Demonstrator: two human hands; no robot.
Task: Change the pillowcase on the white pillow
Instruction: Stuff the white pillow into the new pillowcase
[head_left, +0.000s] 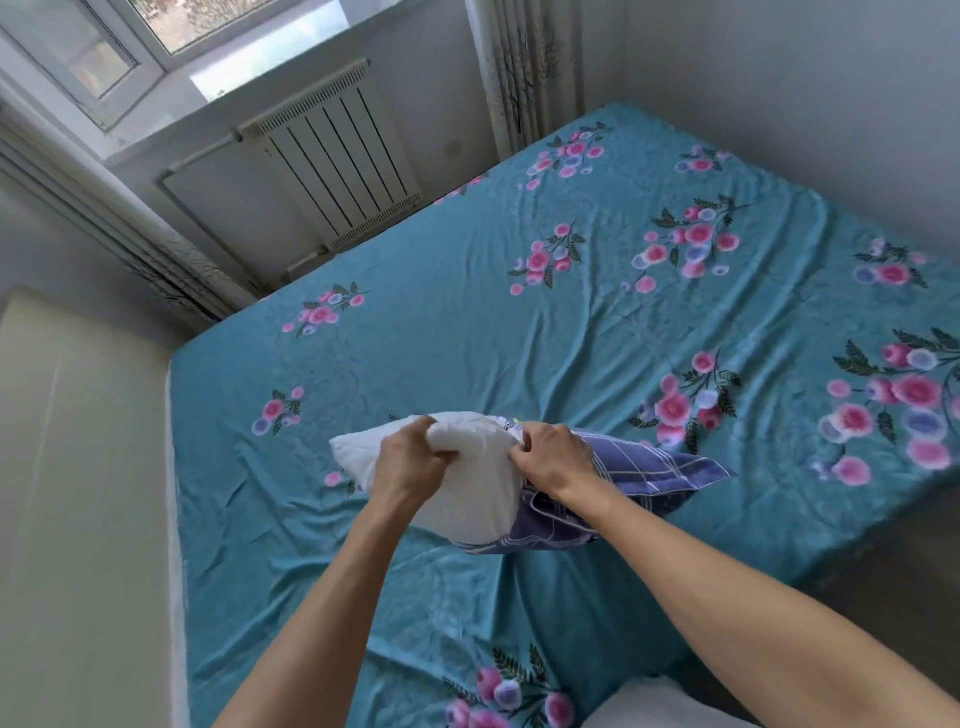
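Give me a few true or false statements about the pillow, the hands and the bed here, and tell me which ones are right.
1. The left hand grips the bare end of the white pillow. True.
2. The right hand rests flat on the bed sheet. False: it pinches the edge of the blue checked pillowcase at the pillow.
3. The pillow is completely inside the pillowcase. False: its left part sticks out uncovered.
4. The bed sheet is teal with pink flower clusters. True.
5. A radiator stands under the window. True.
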